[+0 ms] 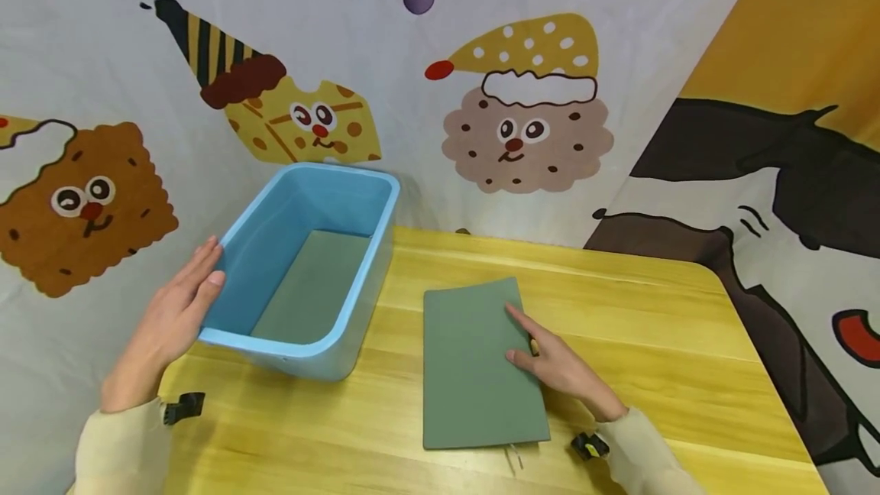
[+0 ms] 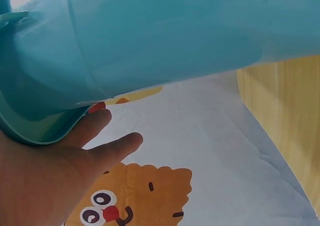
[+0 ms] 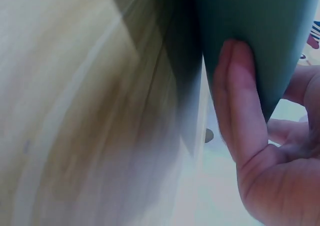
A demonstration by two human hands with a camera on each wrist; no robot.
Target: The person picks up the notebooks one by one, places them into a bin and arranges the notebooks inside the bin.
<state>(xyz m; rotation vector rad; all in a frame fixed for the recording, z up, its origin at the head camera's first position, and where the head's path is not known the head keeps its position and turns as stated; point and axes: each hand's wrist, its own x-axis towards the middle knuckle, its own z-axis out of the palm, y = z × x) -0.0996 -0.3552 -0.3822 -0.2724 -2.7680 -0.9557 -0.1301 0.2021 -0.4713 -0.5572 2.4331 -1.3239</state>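
Observation:
A green soft-cover notebook [image 1: 474, 373] lies right of the blue plastic tub, its right side raised a little off the table. My right hand [image 1: 560, 365] pinches that right edge, with thumb and index finger on the cover and other fingers [image 3: 242, 95] underneath. Thin pale ribbon ends [image 1: 514, 455] stick out at its lower edge. My left hand [image 1: 175, 308] rests at the left rim of the blue tub [image 1: 374, 312]. Its lower fingers [image 2: 117, 148] stretch out straight outside the wall. A flat green piece [image 1: 316, 289], similar in colour to the notebook, lies inside the tub.
The yellow wood-grain table [image 1: 632, 312] carries both things, and the tub reaches past its left edge. Behind it hangs a pale cloth [image 1: 406, 82] printed with cartoon biscuits and cheese. Black straps [image 1: 184, 408] are at both wrists.

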